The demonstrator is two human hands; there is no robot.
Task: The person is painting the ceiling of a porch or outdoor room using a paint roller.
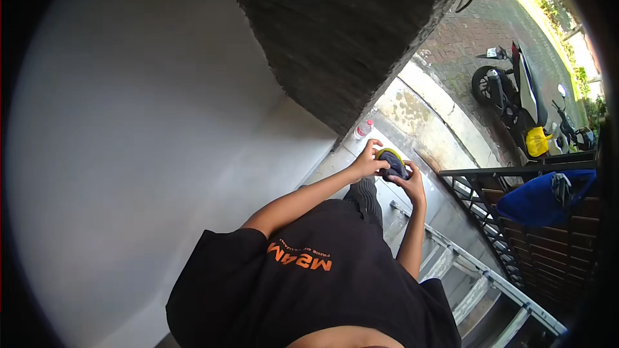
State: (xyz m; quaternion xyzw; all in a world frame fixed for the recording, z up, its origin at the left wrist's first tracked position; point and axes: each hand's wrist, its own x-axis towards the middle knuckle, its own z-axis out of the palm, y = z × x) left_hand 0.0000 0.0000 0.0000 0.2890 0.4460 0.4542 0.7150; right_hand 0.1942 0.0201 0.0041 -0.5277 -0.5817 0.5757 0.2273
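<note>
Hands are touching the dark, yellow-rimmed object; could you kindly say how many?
2: the left hand on the dark object's left side, the right hand on its right side.

Daylight from upper right, roadside [548,22] blown out. Wall [142,154] dim; rough beam [348,26] deep in shadow. Fisheye bends edges, rim black.

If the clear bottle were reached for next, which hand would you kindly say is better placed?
Probably the left hand: it appears nearer the bottle, with the right hand farther off. Both hands hold the dark, yellow-rimmed item, so the right would need to keep it.
</note>
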